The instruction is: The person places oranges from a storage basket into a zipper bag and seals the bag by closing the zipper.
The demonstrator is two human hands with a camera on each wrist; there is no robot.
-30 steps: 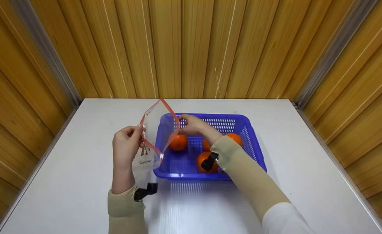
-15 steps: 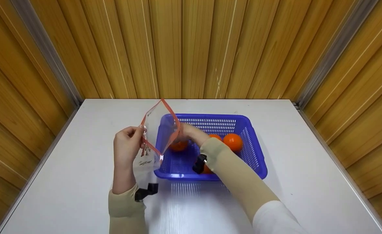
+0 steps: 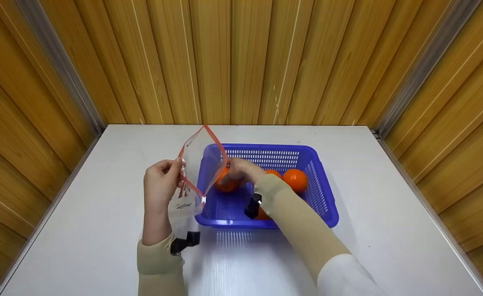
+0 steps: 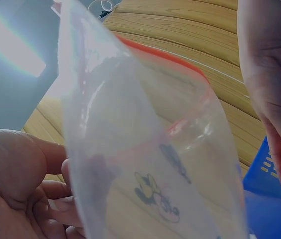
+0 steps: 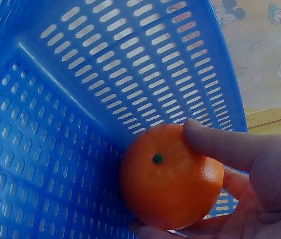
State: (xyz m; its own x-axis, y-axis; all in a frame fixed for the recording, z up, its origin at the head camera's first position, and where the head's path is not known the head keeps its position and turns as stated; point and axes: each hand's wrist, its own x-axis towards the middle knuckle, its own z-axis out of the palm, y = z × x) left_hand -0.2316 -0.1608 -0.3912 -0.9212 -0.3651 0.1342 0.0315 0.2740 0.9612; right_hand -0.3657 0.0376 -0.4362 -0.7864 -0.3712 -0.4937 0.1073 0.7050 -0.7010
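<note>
My left hand (image 3: 159, 181) pinches one edge of a clear plastic zip bag (image 3: 186, 205) with a red-edged mouth, which gapes toward the right. Cartoon figures are printed on the bag, as the left wrist view shows. Inside the blue basket (image 3: 229, 223), at its left side, my right hand (image 3: 243, 169) grips an orange (image 5: 170, 179). Its thumb (image 5: 220, 144) lies on the fruit's upper side and the other fingers curl beneath, partly hidden. The orange's green stem end faces the right wrist camera. In the head view, the bag's mouth overlaps the basket's left side.
Several other oranges lie in the basket: one at the right (image 3: 295, 181), one partly behind the right sleeve, and one near the front, mostly hidden by the wrist camera. The white table (image 3: 81, 213) is bordered by wood-look panels (image 3: 241, 61) at the back and sides.
My right hand has come down and left from above the basket's back part and taken hold of the left orange. The left hand and bag have stayed nearly still.
</note>
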